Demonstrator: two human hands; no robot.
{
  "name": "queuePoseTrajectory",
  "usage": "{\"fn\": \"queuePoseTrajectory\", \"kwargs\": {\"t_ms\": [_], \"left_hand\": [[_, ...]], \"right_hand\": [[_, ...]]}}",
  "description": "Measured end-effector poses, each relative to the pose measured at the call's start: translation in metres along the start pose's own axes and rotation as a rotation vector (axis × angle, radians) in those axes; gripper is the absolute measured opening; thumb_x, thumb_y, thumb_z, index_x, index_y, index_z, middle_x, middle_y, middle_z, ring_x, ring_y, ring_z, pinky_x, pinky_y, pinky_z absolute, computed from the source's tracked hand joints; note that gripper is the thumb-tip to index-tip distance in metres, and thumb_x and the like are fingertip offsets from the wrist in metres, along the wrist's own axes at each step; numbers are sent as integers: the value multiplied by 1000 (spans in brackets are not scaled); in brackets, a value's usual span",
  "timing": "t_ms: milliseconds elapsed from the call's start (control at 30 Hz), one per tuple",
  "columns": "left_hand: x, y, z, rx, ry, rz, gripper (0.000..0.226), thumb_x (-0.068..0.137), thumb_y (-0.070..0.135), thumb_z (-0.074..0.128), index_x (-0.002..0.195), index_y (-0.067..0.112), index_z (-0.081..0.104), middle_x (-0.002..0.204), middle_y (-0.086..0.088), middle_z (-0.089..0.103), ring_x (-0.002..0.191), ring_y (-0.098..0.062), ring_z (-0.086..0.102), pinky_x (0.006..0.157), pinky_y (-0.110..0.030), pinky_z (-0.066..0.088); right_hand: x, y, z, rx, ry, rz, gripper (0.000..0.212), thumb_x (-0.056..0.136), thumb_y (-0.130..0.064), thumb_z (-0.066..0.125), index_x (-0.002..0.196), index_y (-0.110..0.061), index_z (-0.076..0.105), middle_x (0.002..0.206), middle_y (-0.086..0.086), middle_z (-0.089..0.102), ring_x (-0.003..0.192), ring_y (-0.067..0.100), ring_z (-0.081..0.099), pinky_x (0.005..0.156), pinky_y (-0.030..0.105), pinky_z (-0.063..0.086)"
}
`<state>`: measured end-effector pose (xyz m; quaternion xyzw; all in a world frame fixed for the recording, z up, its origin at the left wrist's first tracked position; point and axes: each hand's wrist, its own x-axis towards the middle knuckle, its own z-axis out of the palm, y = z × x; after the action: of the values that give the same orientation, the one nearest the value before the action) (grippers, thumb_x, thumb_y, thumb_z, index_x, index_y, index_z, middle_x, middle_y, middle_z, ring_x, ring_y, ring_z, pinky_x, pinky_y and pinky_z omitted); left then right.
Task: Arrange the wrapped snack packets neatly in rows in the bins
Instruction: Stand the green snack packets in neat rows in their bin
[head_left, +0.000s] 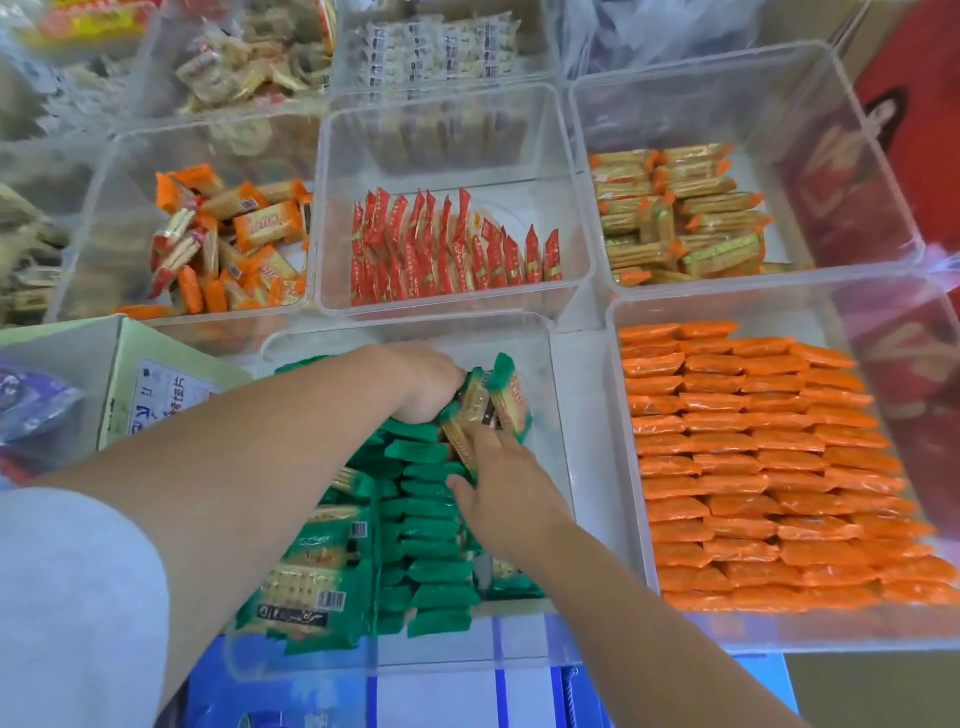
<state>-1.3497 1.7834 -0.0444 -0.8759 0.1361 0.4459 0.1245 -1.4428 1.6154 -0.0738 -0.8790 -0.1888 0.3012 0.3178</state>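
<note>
Fingers (451, 370) of the left hand (423, 389): curled down over the far ends of the loose green packets (501, 400) and gripping them, with the tips hidden behind the wrappers. Fingers (492, 442) of the right hand (501, 486): straight and slightly spread, pressed against the near ends of the same packets, thumb held out to the side; nothing is pinched. Loose green packets: a small tilted bundle in the far middle of the clear bin (548, 431), between the two hands, long axes running roughly away from the person. Standing row of green packets (434, 519): down the middle of that bin, on edge, each packet lying crosswise. The bundle sits at the row's far end and is not square to it, so it likely needs turning and setting down; the left hand has the hold, while the right is nearer the row. Orange packets (753, 467): in neat rows in the bin to the right of the clear bin.
</note>
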Motion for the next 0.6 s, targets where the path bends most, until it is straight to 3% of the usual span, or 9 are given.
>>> {"fn": "queuePoseTrajectory", "kwargs": {"t_ms": [100, 200, 333, 400, 467, 533, 600], "left_hand": [[1, 4, -3, 23, -53, -26, 46, 93, 7, 48, 139, 14, 50, 126, -7, 57, 106, -27, 60, 91, -42, 54], [0, 7, -6, 55, -85, -40, 37, 95, 7, 47, 129, 12, 58, 121, -8, 57, 101, -26, 60, 85, -39, 54], [0, 8, -3, 23, -71, -34, 50, 98, 9, 44, 146, 19, 43, 136, -7, 44, 113, -28, 54, 85, -38, 48], [-2, 7, -2, -8, -39, -27, 54, 97, 11, 47, 149, 23, 39, 137, -5, 46, 114, -27, 54, 86, -39, 49], [-3, 7, -2, -43, -27, -22, 52, 96, 11, 48, 146, 23, 40, 117, -2, 56, 96, -22, 57, 71, -36, 49], [-3, 8, -2, -76, -12, -37, 50, 95, 9, 49, 142, 22, 41, 89, 3, 51, 74, -16, 51, 54, -32, 37], [-3, 9, -1, -108, 21, -55, 48, 94, 8, 51, 139, 20, 42, 82, 4, 47, 70, -15, 49, 51, -32, 33]], "right_hand": [[0, 0, 1, 22, 31, 36, 44, 97, -38, 54, 134, -18, 40, 127, 4, 52, 114, 26, 50, 92, 41, 48], [-1, -1, 1, 32, 52, 62, 36, 97, -38, 55, 123, -18, 39, 107, 2, 52, 103, 27, 54, 80, 39, 50], [-2, -1, 3, 20, 62, 28, 58, 98, -38, 52, 146, -14, 29, 120, 7, 55, 108, 27, 53, 88, 41, 51], [-2, -1, 3, -8, 54, 13, 55, 100, -39, 49, 146, -16, 30, 123, 8, 53, 107, 26, 53, 89, 43, 52], [-3, -1, 4, -14, 53, 4, 53, 100, -39, 47, 146, -20, 30, 123, 8, 53, 105, 26, 54, 88, 44, 53], [-3, -1, 5, -11, 52, -1, 54, 101, -38, 46, 149, -22, 28, 122, 6, 53, 104, 24, 55, 88, 44, 53], [-3, 0, 5, 0, 55, -1, 53, 101, -37, 46, 148, -22, 28, 121, 6, 54, 103, 23, 55, 88, 44, 54]]}}
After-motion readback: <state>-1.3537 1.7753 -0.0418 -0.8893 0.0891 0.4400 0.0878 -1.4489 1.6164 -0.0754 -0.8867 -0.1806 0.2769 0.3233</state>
